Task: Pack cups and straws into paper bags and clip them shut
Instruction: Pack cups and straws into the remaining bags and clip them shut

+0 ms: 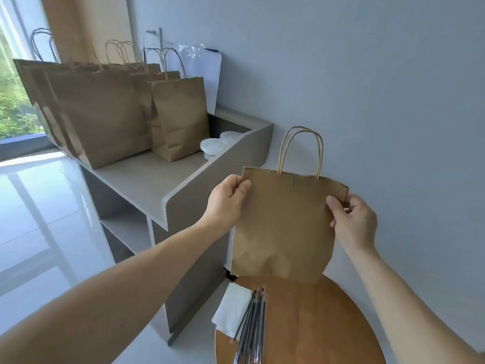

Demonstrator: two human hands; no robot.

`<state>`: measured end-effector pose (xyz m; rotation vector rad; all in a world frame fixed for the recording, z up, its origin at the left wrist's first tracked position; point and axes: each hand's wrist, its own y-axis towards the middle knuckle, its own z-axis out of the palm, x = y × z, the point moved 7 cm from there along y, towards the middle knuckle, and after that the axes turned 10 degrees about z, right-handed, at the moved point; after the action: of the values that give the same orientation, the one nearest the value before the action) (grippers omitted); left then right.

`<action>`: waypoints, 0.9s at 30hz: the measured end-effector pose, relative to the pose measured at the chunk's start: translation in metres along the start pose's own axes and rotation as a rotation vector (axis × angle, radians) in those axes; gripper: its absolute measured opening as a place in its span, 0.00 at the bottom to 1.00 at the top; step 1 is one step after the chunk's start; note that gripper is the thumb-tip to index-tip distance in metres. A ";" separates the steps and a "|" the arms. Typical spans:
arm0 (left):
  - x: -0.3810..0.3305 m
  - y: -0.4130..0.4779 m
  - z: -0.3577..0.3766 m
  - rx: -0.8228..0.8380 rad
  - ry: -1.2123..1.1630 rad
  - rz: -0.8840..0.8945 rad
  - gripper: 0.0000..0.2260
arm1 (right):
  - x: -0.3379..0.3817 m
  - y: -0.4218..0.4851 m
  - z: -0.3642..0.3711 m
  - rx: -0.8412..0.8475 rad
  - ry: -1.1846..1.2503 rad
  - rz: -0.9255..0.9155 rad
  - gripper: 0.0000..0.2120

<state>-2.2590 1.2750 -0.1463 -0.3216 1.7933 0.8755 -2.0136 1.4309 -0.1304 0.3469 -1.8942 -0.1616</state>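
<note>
I hold a flat brown paper bag [286, 227] with twisted handles upright above the round wooden table [315, 324]. My left hand [227, 199] pinches its upper left corner. My right hand [353, 222] pinches its upper right edge. A bundle of wrapped dark straws [253, 327] lies on the table beside a white napkin [232, 308]. Clear lidded cups [214, 147] sit in a recess of the grey shelf unit [168, 198].
Several brown paper bags [105, 109] stand in a row on the shelf unit's top at the left. A white board [196, 72] leans on the grey wall behind them. Glossy white floor and a window lie to the far left.
</note>
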 end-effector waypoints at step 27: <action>-0.069 0.129 -0.367 -0.669 0.578 0.281 0.13 | 0.313 0.057 0.358 0.588 0.306 -0.209 0.06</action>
<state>-2.5647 1.0966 0.0292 -0.8289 2.0434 1.7168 -2.4548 1.3658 0.0425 0.9153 -1.5670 0.3046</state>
